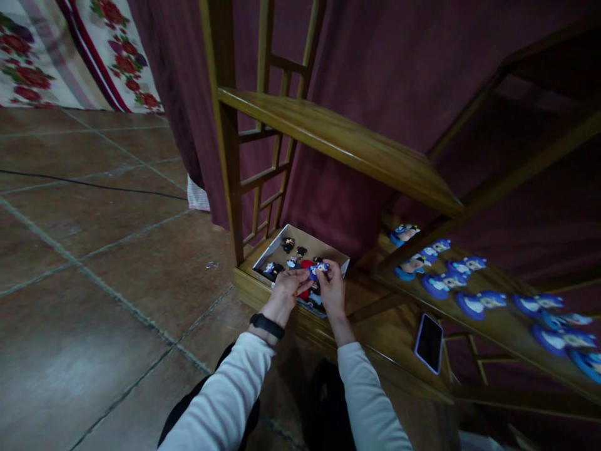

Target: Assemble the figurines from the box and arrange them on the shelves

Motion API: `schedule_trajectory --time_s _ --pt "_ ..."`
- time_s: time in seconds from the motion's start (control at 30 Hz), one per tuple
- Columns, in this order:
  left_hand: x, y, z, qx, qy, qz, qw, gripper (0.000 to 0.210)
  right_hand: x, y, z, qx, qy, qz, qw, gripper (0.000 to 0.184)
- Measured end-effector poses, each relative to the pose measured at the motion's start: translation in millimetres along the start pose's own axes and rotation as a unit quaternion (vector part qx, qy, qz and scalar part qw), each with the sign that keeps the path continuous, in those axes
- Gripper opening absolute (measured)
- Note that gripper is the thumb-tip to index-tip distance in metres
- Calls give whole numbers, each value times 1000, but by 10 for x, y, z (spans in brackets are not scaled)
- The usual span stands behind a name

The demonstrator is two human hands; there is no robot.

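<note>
Between the fingers of my two hands is a small blue-and-white figurine [318, 269], held just over an open cardboard box [339, 252]. My left hand [290, 285], with a black band on its wrist, grips the figurine from the left. From the other side my right hand [332, 287] pinches it. Inside the box lie several small figurines, among them a dark one [288, 244] at the far left corner and a blue-and-white one [270, 268] near the left wall. Something red [306, 264] shows behind my fingers, partly covered by them.
A wooden shelf unit [300, 125] surrounds the box, with a raised board above it. Several blue-based figurines [481, 302] stand along a shelf at right. A phone [429, 342] lies on the lower board. A dark cable [94, 185] crosses the tiled floor.
</note>
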State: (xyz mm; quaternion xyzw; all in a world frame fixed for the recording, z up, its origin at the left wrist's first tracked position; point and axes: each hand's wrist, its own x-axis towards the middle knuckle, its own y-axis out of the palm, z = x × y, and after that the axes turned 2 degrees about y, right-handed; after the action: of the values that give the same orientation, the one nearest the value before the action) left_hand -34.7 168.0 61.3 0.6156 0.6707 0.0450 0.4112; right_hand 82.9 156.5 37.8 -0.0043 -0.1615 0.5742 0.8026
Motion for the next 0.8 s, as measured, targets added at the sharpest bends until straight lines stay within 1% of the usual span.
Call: schedule_trajectory --time_s 0.1,0.2,0.53,0.63,0.7,0.77,0.8 --pt "14 -6 -1 -5 -11 -16 1000 7 2 18 -17 6 3 3 1000 31" --pt "7 -2 4 -10 -4 -27 1000 8 -5 40 -27 19 7 1 1000 31" --pt "-27 6 71 -19 27 -16 999 7 -82 62 22 10 -3 -19 1000 31" --pt "-76 21 50 -1 29 3 1000 8 -125 -5 66 2 -8 -21 1000 29" --pt "-127 44 46 23 16 27 999 8 -177 -87 110 -18 -13 -19 1000 29" --pt "-191 67 79 47 2 46 998 11 -257 -187 164 -33 -19 -15 999 29" --pt "-228 74 113 57 -2 47 997 14 -310 -239 192 -35 -23 -11 999 29"
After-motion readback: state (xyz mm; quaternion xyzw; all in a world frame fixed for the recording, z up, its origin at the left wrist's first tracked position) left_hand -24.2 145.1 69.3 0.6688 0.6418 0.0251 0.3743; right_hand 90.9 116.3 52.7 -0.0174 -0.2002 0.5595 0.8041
